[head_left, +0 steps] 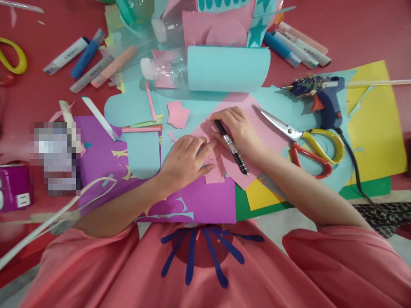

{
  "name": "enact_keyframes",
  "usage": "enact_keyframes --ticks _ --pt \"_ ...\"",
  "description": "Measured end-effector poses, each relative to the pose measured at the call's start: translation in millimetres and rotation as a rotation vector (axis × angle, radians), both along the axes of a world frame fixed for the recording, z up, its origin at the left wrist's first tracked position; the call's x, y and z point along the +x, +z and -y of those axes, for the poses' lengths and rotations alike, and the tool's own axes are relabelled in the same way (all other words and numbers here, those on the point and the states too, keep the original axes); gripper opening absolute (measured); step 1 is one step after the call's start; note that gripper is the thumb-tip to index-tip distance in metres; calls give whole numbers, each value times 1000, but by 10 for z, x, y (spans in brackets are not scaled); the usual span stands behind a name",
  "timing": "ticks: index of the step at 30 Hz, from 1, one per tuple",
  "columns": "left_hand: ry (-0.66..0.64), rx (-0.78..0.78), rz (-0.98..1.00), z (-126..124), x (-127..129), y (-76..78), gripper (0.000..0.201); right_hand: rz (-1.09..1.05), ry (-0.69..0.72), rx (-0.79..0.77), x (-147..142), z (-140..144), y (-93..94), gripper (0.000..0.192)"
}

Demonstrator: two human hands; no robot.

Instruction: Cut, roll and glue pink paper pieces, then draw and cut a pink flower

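Under the right hand [239, 132], its grip closed on a pen [231, 147], tracing seems underway on pink paper [239, 171]; left hand [186, 160] presses it flat, fingers spread, holding nothing.

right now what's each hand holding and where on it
The right hand grips a black pen near its tip end. The left hand holds nothing; its fingers press the pink paper flat.

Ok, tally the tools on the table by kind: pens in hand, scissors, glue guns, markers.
Pens in hand: 1, the black pen in the right hand
Scissors: 1
Glue gun: 1
Markers: at least 7, four at the upper left, three at the upper right
Total: at least 10
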State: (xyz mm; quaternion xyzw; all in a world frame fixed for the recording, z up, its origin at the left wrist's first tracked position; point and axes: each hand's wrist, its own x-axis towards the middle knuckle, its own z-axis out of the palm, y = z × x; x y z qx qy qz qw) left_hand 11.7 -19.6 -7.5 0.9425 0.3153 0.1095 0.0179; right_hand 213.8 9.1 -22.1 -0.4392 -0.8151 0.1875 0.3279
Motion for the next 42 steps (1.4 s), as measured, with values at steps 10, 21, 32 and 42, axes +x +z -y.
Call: enact_keyframes --ticks 10,21,32,42 --pt "114 -118 39 -25 -6 -77 58 -57 6 -83 46 -17 -23 15" --pt "122 -368 192 -65 -4 31 44 -280 -8 -181 127 4 124 6" --pt "354 -680 741 -89 -18 62 53 -405 -114 -104 56 32 80 22" --pt "519 -639 931 -220 -77 -109 36 -193 -109 -34 79 -3 22 25"
